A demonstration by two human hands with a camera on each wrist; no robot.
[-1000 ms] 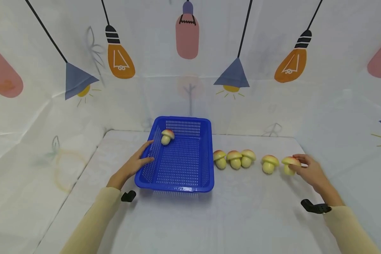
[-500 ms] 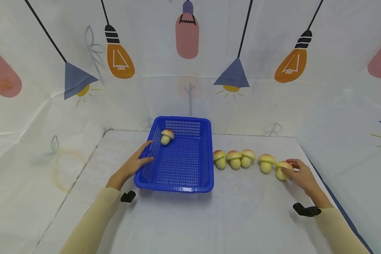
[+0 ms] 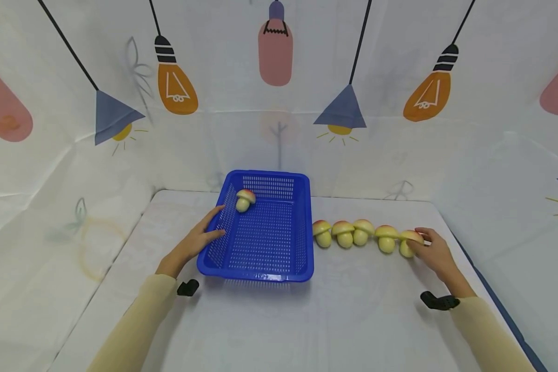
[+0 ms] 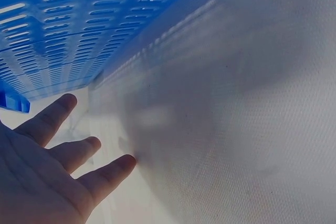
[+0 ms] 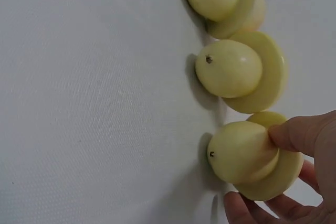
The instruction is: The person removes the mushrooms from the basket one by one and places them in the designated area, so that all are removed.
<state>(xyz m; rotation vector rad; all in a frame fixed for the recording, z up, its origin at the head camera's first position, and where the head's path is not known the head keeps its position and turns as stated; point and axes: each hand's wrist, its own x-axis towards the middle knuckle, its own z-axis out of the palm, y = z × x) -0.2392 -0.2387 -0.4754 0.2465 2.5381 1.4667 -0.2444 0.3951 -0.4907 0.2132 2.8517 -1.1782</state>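
A blue plastic basket (image 3: 305, 227) with slotted walls stands on the table. One toy mushroom (image 3: 245, 200), yellow with a reddish cap, lies inside near its back left corner. At the basket's left side is my left hand (image 3: 190, 245), thumb and forefinger touching the rim; the left wrist view shows other fingers (image 4: 107, 179) extended below the wall. To the right, several similar mushrooms (image 3: 343, 233) form a row. My right hand (image 3: 439, 256) pinches the rightmost mushroom (image 5: 244, 153) by its cap, thumb on the near side. Its cap meets the neighbouring mushroom (image 5: 229, 69).
A white cloth covers the table (image 3: 353, 320), whose back edge runs behind the basket. Behind it rises a white curtain (image 3: 242, 139) printed with lamps and bulbs. Black wrist straps (image 3: 439, 300) show at both sleeves.
My right hand has brought the rightmost mushroom leftward, and the mushroom beside it has shifted left too, closing the gap in the row. The left hand and basket stay put.
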